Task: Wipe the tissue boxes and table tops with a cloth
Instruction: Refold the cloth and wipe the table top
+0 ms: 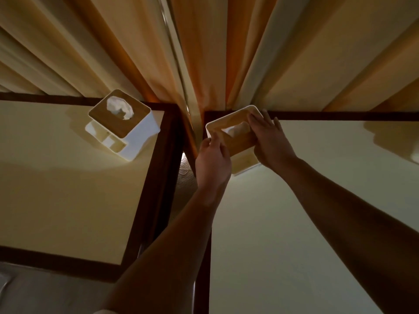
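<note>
Tissue box (240, 142), white with a wooden lid, sits tilted just past the middle of the view toward 1 o'clock, over the far left corner of the right table (317, 211); whether its base touches the tabletop cannot be told, since the hands cover its near side. A bit of white tissue shows in the lid's opening. The left hand (213, 163) grips the box at its 7 o'clock corner, thumb and fingers curled onto the rim. The right hand (269, 141) holds the box at its 3 o'clock side, fingers bent over the lid's edge and the thumb lying on the wood. Both bare forearms reach in from 5 and 6 o'clock. A second tissue box (127, 130) of the same kind stands untouched at 10 o'clock, near the far right corner of the left table (68, 189), with a puff of tissue (120, 108) rising from its lid. Both tables have cream tops with dark brown borders and stand just beside each other with a narrow gap between. Tan curtains (226, 53) hang in folds from 9 through 3 o'clock.
</note>
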Motion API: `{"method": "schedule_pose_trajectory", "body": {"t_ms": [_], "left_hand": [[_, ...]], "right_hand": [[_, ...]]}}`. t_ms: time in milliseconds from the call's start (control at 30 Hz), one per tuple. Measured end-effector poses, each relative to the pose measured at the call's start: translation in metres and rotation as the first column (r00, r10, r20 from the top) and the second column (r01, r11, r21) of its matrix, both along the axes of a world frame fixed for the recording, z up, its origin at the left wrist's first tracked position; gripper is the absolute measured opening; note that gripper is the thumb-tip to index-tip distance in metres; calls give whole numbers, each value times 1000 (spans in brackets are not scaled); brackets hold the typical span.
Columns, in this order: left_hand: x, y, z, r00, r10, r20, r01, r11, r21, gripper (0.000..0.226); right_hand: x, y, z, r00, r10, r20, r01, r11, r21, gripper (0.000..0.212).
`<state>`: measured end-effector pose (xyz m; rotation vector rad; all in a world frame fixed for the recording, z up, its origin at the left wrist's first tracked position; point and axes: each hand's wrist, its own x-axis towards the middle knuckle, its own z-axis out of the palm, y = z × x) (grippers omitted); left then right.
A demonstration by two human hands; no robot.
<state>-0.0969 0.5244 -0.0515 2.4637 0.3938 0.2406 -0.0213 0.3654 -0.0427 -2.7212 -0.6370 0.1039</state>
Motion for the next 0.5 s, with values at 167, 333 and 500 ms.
{"method": "schedule_pose_trajectory", "body": {"t_ms": [167, 333, 500], "left_hand": [[-24, -4, 6, 1000, -9, 2, 9, 1000, -25, 39], [-80, -23, 14, 997, -43, 69, 48, 996, -73, 46], [-149, -48, 12, 986, -146, 86, 152, 985, -76, 44]], "right_hand": [[-40, -12, 1, 997, -74, 3, 74, 993, 97, 66], [-118, -32, -1, 992, -127, -12, 127, 973, 192, 53], [-208, -63, -3, 991, -122, -54, 130, 974, 186, 56]]}}
